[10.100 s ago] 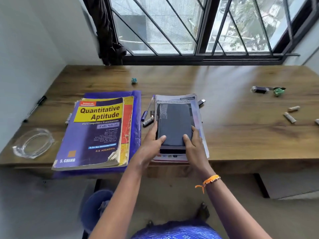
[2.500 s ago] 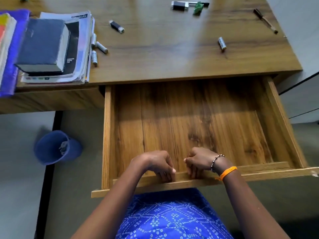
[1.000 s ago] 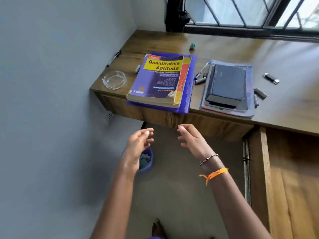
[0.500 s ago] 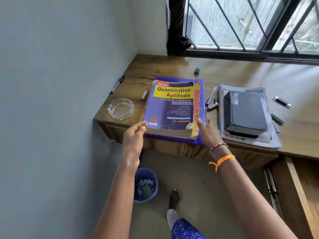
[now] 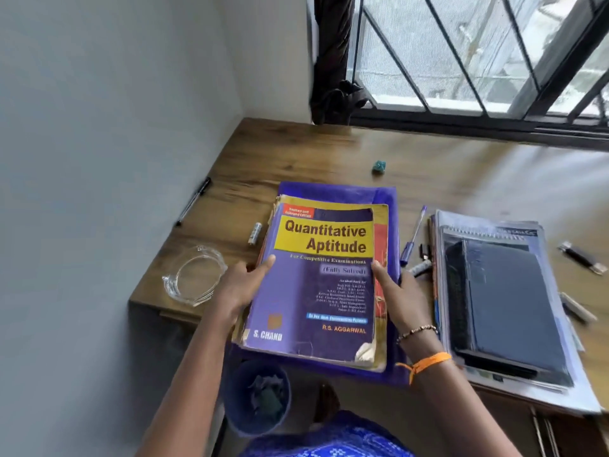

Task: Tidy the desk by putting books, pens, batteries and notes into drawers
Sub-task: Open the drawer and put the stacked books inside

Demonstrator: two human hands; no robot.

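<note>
A thick purple and yellow book titled Quantitative Aptitude [image 5: 316,291] lies on a blue folder [image 5: 389,206] at the desk's left front. My left hand [image 5: 242,288] grips the book's left edge and my right hand [image 5: 400,296] grips its right edge; the near end juts past the desk edge. To the right, a dark notebook [image 5: 507,308] rests on a stack of papers [image 5: 560,384]. A blue pen [image 5: 413,237] and a battery [image 5: 420,268] lie between the two stacks. Another battery [image 5: 254,233] lies left of the book, and a black pen [image 5: 193,201] lies by the wall.
A clear glass ashtray [image 5: 192,280] sits at the desk's left front corner. A small teal object [image 5: 379,167] lies behind the book. A USB stick [image 5: 581,258] lies at far right. A blue bin [image 5: 257,397] stands on the floor under the desk. The wall is close on the left.
Both hands have slid further up the sides of the big book and hold it tighter. The book and folder have come nearer to me, over the desk edge.
</note>
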